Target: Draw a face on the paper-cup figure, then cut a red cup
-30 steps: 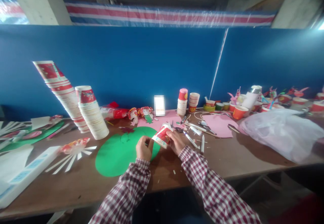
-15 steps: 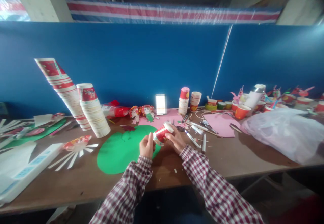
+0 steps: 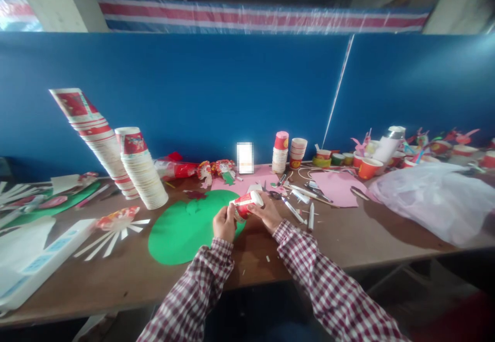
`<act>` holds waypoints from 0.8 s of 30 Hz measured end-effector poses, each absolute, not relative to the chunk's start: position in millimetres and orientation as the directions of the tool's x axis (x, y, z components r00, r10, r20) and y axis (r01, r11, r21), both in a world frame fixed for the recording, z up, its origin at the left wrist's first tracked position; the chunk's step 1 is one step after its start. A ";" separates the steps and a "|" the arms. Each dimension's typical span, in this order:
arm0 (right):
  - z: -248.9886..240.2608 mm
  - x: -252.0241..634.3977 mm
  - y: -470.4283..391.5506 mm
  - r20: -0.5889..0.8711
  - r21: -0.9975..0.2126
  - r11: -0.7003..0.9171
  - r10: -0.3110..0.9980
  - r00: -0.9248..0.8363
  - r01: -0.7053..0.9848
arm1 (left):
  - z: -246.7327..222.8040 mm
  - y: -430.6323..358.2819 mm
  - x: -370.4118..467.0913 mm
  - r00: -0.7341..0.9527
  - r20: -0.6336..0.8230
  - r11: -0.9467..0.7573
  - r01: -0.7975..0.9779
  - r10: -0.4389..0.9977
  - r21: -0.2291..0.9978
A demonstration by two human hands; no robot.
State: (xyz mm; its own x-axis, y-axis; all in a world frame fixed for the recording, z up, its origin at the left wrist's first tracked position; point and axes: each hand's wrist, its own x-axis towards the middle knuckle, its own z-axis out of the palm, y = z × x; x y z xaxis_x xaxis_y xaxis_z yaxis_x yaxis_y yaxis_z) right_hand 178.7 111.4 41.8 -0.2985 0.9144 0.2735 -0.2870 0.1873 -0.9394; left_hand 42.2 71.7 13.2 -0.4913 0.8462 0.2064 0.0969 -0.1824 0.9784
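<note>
A red and white paper cup (image 3: 244,205) is held on its side above the table, between both hands. My left hand (image 3: 224,224) pinches its left end with thumb and fingers. My right hand (image 3: 268,212) wraps round its right end, near the white part. Below and to the left lies a round green sheet (image 3: 178,233), partly under my left hand. Behind the cup, a pink sheet (image 3: 263,175) lies at the back of the table, with scissors (image 3: 275,194) at its front edge.
Two tall stacks of cups, one leaning (image 3: 93,135) and one nearer (image 3: 143,172), stand at the left. Pens (image 3: 293,211) lie right of my right hand. A plastic bag (image 3: 429,197) covers the right side. A power strip (image 3: 46,262) lies at the left front.
The cup has turned between my hands and now lies closer to level, its white end pointing right. Both hands have stayed in nearly the same place.
</note>
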 end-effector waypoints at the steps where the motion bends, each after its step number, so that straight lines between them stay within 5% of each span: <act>1: 42.6 178.6 111.0 0.269 -0.938 0.181 0.917 -0.293 -0.294 | 12.8 71.7 42.3 -0.490 0.210 -0.182 0.104 0.846 0.978; 24: 43.6 183.5 115.4 0.254 -0.938 0.184 0.941 -0.222 -0.294 | 16.7 66.5 43.7 -0.379 0.274 -0.226 0.168 0.884 0.960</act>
State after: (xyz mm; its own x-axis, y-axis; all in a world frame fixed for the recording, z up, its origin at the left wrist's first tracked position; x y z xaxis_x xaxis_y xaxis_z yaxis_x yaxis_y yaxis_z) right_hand 183.5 115.4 43.6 -0.2224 0.9412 0.2543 -0.2937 0.1840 -0.9380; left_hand 43.7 66.5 16.7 -0.3789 0.8839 0.2743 0.1683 -0.2256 0.9596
